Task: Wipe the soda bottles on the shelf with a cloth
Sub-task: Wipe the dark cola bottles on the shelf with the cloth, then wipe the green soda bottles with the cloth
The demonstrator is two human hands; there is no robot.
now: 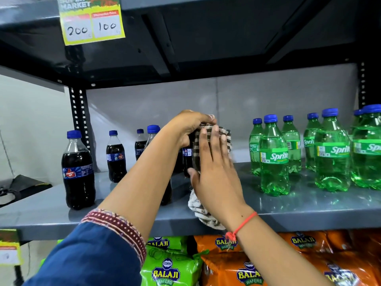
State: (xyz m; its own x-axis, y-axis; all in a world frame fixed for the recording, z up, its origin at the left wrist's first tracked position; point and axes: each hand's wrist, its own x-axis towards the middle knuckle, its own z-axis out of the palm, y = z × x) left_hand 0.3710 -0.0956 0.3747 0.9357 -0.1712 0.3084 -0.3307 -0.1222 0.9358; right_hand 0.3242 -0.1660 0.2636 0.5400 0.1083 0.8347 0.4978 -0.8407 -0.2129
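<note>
Wrapping cola bottle point(187, 155), cloth point(224, 139) lies under flat right hand point(214, 172); left hand point(185, 126) grips top.

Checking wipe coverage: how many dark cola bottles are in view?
5 cola bottles: front left, two at the back, one behind the left forearm, one wrapped in the cloth. More may be hidden.

Shop, probably: price tag point(91, 19), stocked shelf point(309, 205).
</note>
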